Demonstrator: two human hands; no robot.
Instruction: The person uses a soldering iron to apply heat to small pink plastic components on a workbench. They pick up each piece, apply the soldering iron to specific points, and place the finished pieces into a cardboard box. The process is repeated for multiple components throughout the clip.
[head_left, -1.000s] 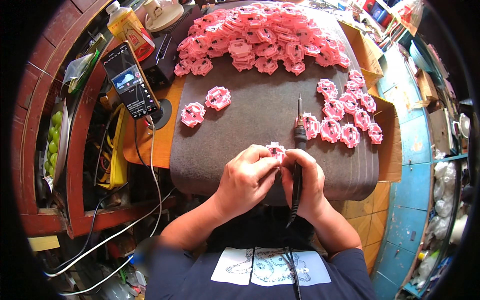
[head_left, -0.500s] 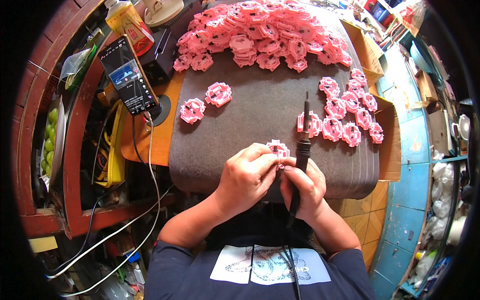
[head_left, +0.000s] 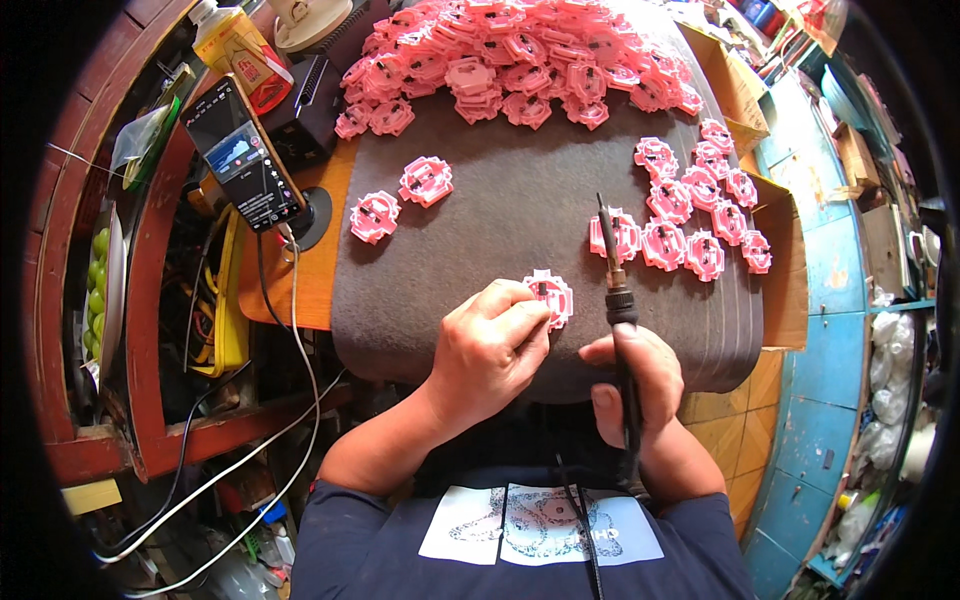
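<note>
My left hand (head_left: 490,352) pinches a small pink notched plastic part (head_left: 552,296) against the dark grey mat (head_left: 500,220), near its front edge. My right hand (head_left: 632,380) grips the black handle of a soldering iron (head_left: 614,278), whose tip points away from me, just right of the held part. Two loose pink parts (head_left: 400,200) lie to the left on the mat. A row of pink parts (head_left: 690,215) lies to the right, and a big heap of them (head_left: 520,55) fills the far end.
A phone on a stand (head_left: 242,155) with a lit screen sits left of the mat, its white cable hanging down. A yellow bottle (head_left: 235,45) stands at the far left. Cardboard boxes (head_left: 740,85) and a blue shelf (head_left: 850,250) lie to the right.
The soldering iron tip has swung away from the held part toward the right, and my right hand has shifted a little right. My left hand keeps holding the pink part.
</note>
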